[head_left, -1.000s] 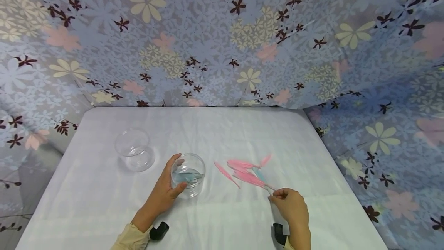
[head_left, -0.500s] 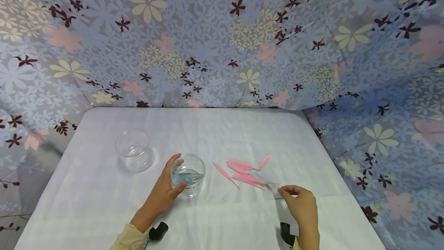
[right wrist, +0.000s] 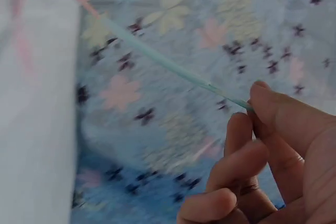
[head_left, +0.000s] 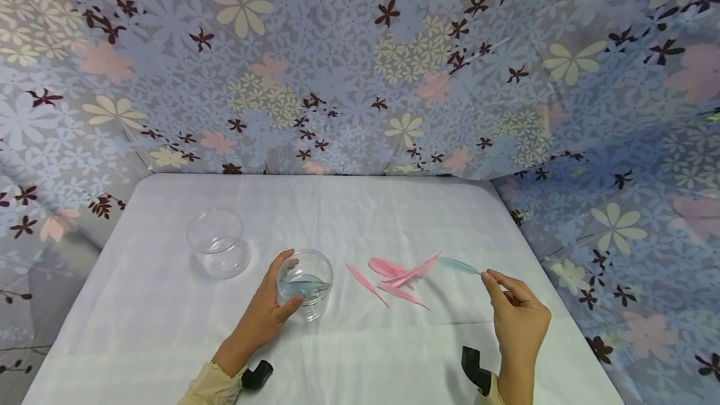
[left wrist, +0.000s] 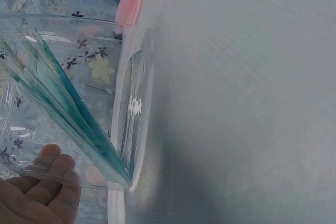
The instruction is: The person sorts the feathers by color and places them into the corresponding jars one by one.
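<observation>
My right hand (head_left: 520,314) pinches the quill end of a blue feather (head_left: 458,264) between thumb and finger. In the right wrist view the feather (right wrist: 163,61) slants up and left from the fingertips. My left hand (head_left: 272,302) holds a clear glass bowl (head_left: 312,255) with a short foot, thumb and fingers at its sides. Several blue-green feathers (left wrist: 68,108) lean inside that bowl, as the left wrist view shows. Pink feathers (head_left: 399,274) lie in a loose heap on the table between the hands, one of them (head_left: 365,283) apart on the left.
A second clear footed bowl (head_left: 216,245) stands farther back at the left on the white-covered table (head_left: 315,205). Flowered cloth (head_left: 349,80) hangs behind the table and along its sides.
My right hand has drawn the blue feather out of the pink heap, moving right and up. The pink feathers have shifted into a tighter heap. My left hand and the bowl have stayed put.
</observation>
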`<state>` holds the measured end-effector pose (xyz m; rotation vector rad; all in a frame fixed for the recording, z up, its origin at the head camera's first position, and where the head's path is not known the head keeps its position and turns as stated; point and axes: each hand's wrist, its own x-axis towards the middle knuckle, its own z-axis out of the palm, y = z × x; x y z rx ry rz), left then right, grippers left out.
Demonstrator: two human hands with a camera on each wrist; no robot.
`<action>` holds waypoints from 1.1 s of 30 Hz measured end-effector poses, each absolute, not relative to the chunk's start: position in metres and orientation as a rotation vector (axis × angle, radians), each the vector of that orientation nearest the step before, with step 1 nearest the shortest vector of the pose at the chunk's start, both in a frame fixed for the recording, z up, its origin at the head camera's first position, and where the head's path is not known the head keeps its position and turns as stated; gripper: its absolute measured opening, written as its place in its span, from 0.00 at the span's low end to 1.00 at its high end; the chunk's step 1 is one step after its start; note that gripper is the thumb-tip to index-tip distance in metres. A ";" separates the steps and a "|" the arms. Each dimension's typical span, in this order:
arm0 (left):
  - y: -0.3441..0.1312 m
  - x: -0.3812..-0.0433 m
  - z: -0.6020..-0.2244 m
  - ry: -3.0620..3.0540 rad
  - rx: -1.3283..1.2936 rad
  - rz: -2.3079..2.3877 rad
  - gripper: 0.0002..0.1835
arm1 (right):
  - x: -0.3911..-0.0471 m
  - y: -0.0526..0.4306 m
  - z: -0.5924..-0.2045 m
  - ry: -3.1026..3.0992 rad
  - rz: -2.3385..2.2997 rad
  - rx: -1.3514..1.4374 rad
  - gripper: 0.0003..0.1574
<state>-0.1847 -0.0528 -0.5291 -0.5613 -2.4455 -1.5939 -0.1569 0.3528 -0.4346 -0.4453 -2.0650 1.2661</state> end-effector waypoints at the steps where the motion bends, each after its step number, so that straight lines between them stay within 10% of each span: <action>1: -0.053 -0.185 -0.529 -2.445 -0.562 -1.594 0.43 | -0.158 0.350 -0.430 -2.011 1.307 -0.392 0.11; 11: -0.055 -0.185 -0.530 -2.433 -0.561 -1.566 0.43 | -0.180 0.279 -0.399 -1.760 1.697 0.119 0.15; 33: -0.053 -0.185 -0.531 -2.455 -0.552 -1.585 0.45 | -0.200 0.172 -0.456 -2.188 1.636 0.456 0.06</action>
